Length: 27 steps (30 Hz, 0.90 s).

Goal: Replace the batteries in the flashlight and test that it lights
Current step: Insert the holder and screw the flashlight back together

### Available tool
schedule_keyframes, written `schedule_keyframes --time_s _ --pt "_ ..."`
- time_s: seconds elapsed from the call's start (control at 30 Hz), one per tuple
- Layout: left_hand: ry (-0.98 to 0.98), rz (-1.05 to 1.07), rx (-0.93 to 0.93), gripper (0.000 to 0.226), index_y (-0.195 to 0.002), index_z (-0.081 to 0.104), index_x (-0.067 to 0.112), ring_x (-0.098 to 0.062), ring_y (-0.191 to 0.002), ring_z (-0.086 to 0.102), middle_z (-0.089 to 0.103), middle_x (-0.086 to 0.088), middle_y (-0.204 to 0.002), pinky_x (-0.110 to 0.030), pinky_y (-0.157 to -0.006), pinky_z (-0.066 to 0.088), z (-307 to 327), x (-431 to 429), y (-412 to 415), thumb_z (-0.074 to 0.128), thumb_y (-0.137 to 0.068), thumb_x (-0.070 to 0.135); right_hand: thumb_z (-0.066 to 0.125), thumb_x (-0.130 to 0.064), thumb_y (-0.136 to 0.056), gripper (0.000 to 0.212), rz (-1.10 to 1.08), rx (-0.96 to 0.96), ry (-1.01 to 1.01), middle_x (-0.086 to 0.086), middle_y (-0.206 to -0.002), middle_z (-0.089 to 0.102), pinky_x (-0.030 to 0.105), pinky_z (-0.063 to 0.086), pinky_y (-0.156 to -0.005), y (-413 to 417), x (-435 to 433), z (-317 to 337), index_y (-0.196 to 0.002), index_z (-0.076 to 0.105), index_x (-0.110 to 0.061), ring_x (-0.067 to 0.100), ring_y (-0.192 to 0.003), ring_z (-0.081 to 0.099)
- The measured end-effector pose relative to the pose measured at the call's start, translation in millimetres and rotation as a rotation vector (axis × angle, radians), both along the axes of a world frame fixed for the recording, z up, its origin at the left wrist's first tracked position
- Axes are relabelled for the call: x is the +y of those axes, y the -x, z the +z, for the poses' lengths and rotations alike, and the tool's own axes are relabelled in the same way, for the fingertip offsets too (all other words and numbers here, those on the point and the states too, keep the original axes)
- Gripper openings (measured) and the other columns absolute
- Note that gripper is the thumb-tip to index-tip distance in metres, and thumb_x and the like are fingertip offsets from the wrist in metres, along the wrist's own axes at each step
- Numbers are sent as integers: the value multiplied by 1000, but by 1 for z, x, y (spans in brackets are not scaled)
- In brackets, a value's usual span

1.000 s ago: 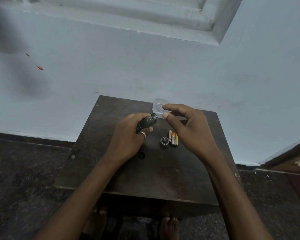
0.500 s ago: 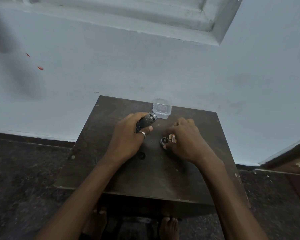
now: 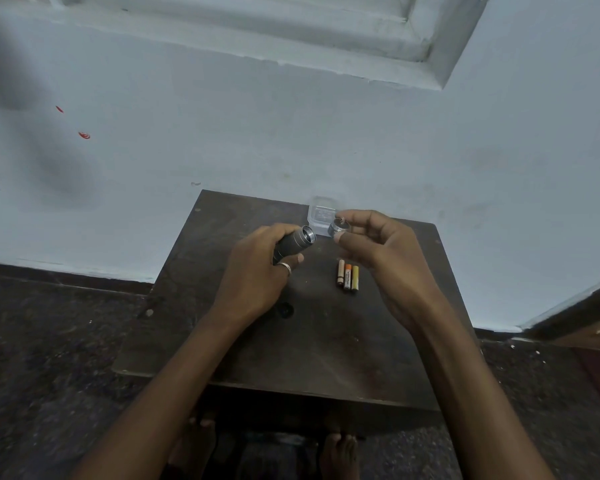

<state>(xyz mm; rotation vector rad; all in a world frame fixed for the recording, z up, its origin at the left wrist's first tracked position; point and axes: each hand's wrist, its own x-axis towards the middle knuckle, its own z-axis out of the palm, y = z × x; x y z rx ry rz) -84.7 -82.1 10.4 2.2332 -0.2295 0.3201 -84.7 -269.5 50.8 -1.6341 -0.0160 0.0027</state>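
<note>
Dark wood shows where the end cap (image 3: 338,227) lay half a second ago, just left of the batteries (image 3: 347,277). My right hand (image 3: 385,258) was down on the table (image 3: 326,341) over it then. Now that hand is raised toward the middle of the frame, pinching the cap between thumb and fingertips, its small spring pointing up. The three batteries lie side by side as before, just below and left of my right hand, with nothing touching them.

My left hand (image 3: 253,282) has not shifted. Its fingers are curled round the flashlight body (image 3: 293,242), with a ring (image 3: 284,267) on one finger. The body tilts up to the right with its open silver end facing the cap. The cap and that end are close but apart.

Behind the cap, at the table's far edge near the wall (image 3: 326,140), sits a small clear plastic box (image 3: 321,213), partly hidden by my fingers. I cannot tell whether anything lies in it. I also cannot see into the flashlight's open end.
</note>
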Motion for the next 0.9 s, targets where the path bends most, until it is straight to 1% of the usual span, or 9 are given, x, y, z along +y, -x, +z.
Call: schedule_keyframes --time_s 0.07,0.1,0.2,0.27,0.43,0.5,0.67,0.83,0.9 --pt "-3 3 3 38 -118 66 23 -8 -95 59 68 6 -112 -2 -76 38 -1 0 0 76 -83 13 70 -1 -88 30 12 -6 -3 4 -97 75 21 57 -77 1 1 0 -117 69 -9 8 -84 69" --pt "-4 6 8 38 -118 66 23 -8 -95 59 68 6 -111 -5 -76 39 -2 0 0 76 -82 13 71 -1 -87 32 0 2 -11 8 -99 74 24 58 -79 1 2 0 -118 67 -8 11 -86 70" --pt "-3 19 8 36 -112 66 24 -10 -93 59 68 7 -107 -18 -77 44 -3 1 0 76 -80 11 77 -1 -82 33 -52 15 -95 28 -109 69 40 60 -89 0 6 -1 -112 64 -5 31 -98 72" --pt "2 23 -1 35 -110 66 24 -12 -93 60 68 6 -105 -25 -79 46 -3 1 0 76 -79 10 80 -6 -77 34 -49 -1 -104 28 -106 70 45 59 -91 0 7 -3 -107 66 -5 39 -101 71" --pt "-10 37 -32 35 -108 67 25 -17 -93 61 69 7 -103 -39 -83 51 -5 3 -1 77 -78 12 78 -2 -82 28 8 -70 146 9 -96 78 28 59 -83 0 6 -4 -107 72 -11 19 -94 75" --pt "-28 41 -45 34 -106 67 26 -18 -91 61 69 8 -100 -42 -81 51 -6 4 -2 77 -77 12 76 -5 -84 28 43 -105 263 3 -101 76 27 58 -85 -1 8 -6 -110 73 -15 11 -95 73" --pt "-96 56 -71 35 -106 68 30 -17 -89 59 69 9 -98 -40 -79 51 -6 5 -1 77 -76 14 74 -9 -87 34 73 -215 471 -6 -110 73 28 56 -93 -1 12 -6 -119 73 -20 1 -100 69" --pt "-125 58 -82 37 -110 69 31 -17 -90 59 70 9 -99 -36 -79 50 -6 5 -1 78 -76 17 79 -12 -82 33 34 -270 600 -11 -101 74 6 49 -84 0 12 -6 -113 75 -21 -7 -92 67" --pt "-136 69 -87 39 -111 69 31 -18 -91 59 71 9 -100 -36 -79 50 -6 5 0 78 -76 17 80 -11 -81 32 32 -291 629 -12 -98 73 2 46 -81 -1 11 -6 -111 76 -20 -12 -90 64"
